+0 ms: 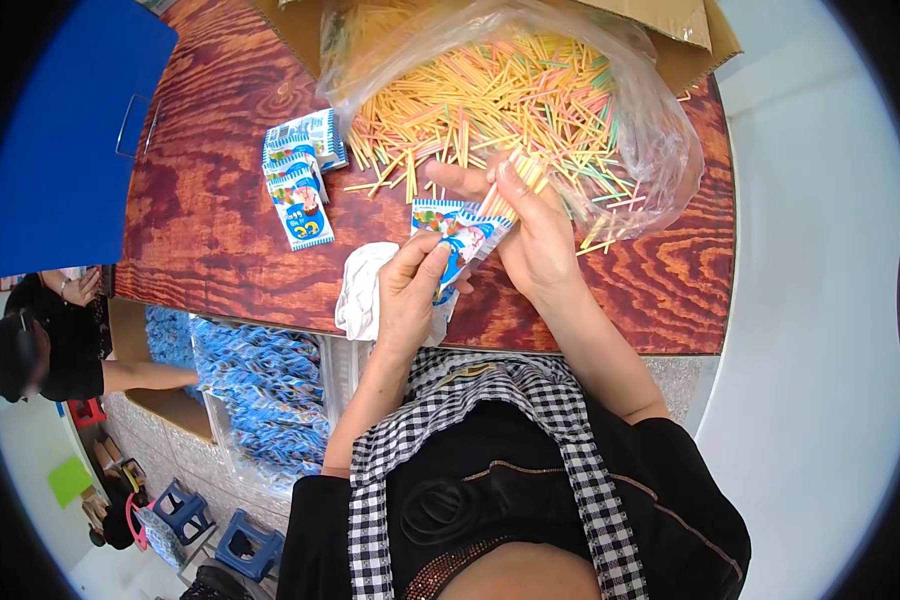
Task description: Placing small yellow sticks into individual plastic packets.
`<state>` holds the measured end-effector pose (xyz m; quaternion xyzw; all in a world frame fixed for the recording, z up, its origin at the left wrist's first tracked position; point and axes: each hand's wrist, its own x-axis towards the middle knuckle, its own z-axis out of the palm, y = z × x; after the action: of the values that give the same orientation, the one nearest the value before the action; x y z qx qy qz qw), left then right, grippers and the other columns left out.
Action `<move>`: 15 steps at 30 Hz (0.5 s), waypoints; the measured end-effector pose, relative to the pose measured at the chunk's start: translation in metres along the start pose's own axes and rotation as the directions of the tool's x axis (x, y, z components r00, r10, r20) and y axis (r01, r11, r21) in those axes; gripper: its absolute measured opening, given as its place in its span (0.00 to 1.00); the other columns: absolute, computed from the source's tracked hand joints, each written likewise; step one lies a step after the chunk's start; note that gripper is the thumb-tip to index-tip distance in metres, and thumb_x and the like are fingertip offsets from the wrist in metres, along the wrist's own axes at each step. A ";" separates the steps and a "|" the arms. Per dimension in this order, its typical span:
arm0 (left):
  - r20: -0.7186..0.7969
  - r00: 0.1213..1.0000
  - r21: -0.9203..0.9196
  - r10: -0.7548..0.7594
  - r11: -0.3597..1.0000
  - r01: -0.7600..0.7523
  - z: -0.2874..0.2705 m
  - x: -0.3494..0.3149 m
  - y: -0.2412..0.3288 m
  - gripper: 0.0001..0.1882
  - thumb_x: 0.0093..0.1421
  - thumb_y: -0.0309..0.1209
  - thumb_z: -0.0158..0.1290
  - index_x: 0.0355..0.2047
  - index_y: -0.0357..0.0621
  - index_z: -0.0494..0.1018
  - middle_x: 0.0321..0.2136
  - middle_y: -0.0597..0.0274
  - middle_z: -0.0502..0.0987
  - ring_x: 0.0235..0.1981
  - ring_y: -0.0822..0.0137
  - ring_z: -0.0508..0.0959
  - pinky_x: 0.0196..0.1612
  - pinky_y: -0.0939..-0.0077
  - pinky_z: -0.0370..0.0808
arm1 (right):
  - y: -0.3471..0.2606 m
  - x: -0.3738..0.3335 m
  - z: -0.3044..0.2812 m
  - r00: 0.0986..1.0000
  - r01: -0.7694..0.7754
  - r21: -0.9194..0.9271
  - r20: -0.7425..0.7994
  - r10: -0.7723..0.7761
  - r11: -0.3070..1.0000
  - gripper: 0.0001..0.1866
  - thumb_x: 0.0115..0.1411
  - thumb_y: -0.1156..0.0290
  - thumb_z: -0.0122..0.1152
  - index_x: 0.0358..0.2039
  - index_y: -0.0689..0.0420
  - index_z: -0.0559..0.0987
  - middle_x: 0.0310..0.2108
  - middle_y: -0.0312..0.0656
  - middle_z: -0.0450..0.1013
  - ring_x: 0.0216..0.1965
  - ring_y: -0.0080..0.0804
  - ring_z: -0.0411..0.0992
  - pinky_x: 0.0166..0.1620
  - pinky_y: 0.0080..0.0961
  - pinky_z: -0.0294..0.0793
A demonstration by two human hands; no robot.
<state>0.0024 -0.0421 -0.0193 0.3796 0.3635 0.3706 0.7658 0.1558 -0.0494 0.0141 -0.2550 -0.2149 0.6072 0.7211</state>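
My left hand [408,290] pinches a small blue and white packet [462,238] above the near part of the table. In my right hand [538,235] is a bundle of thin pastel sticks [515,183], gripped between thumb and fingers. The bundle's lower ends meet the packet's upper right edge; how far inside they sit is hidden. Just beyond my right hand a large pile of yellow, pink and green sticks [480,95] spills from a clear plastic bag [660,150]. A crumpled white cloth [362,290] lies beside my left hand.
Several overlapping blue and white packets [308,215] lie left on the red wood-grained table [240,270]. A cardboard box [670,25] stands behind the bag. Below the table's left edge, a bin of blue packets [270,390] sits near another person [65,350] and blue stools [248,545].
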 end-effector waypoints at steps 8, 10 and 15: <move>0.159 0.891 0.492 0.426 0.748 -0.445 -0.015 0.005 -0.007 0.06 0.58 0.19 0.51 0.37 0.33 0.74 0.37 0.59 0.73 0.37 0.72 0.73 0.42 0.82 0.69 | 0.005 -0.010 0.004 0.997 -0.038 -0.339 0.052 0.059 0.940 0.12 0.67 0.65 0.46 0.41 0.61 0.69 0.48 0.59 0.71 0.49 0.38 0.72 0.52 0.31 0.70; 0.110 0.901 0.406 0.419 0.809 -0.425 -0.014 0.004 -0.005 0.06 0.58 0.19 0.51 0.37 0.33 0.74 0.37 0.60 0.73 0.37 0.72 0.73 0.42 0.82 0.69 | -0.001 -0.005 0.005 0.989 -0.061 -0.351 0.103 0.103 0.934 0.14 0.66 0.62 0.46 0.41 0.62 0.70 0.50 0.59 0.70 0.51 0.38 0.70 0.54 0.31 0.68; 0.022 0.892 0.255 0.452 0.860 -0.442 -0.011 0.003 0.004 0.07 0.58 0.17 0.51 0.37 0.33 0.74 0.38 0.61 0.71 0.38 0.74 0.72 0.41 0.84 0.68 | -0.020 0.007 0.023 0.963 0.117 -0.565 0.265 0.045 0.817 0.21 0.66 0.59 0.44 0.47 0.64 0.71 0.51 0.55 0.69 0.53 0.40 0.67 0.58 0.35 0.62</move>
<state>-0.0066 -0.0348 -0.0213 0.5408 0.3246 0.4957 0.5970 0.1577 -0.0430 0.0442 -0.3727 -0.4882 0.5285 0.5861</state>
